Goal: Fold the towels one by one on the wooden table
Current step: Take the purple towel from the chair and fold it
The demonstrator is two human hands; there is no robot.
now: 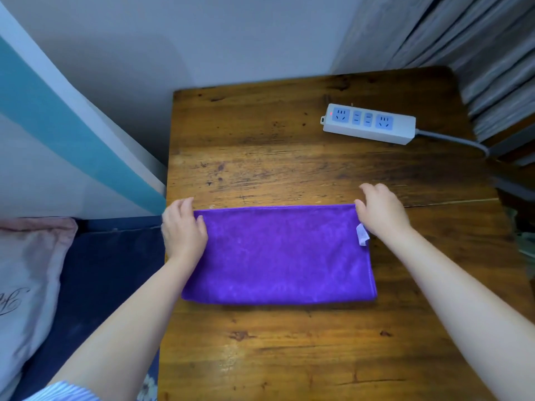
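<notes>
Both hands, left hand (183,230) and right hand (379,210), pinch the purple towel's (278,256) far corners (folded flat); bare wooden surface (260,146) lies beyond.

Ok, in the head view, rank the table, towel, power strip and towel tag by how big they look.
1. Table
2. Towel
3. Power strip, though it lies farther from the camera, so it may look smaller than it is
4. Tag

We are in a bedroom at home: a pillow (26,273) on a bed (110,285) left of the wooden surface (260,140), curtains (463,39) behind it.
</notes>
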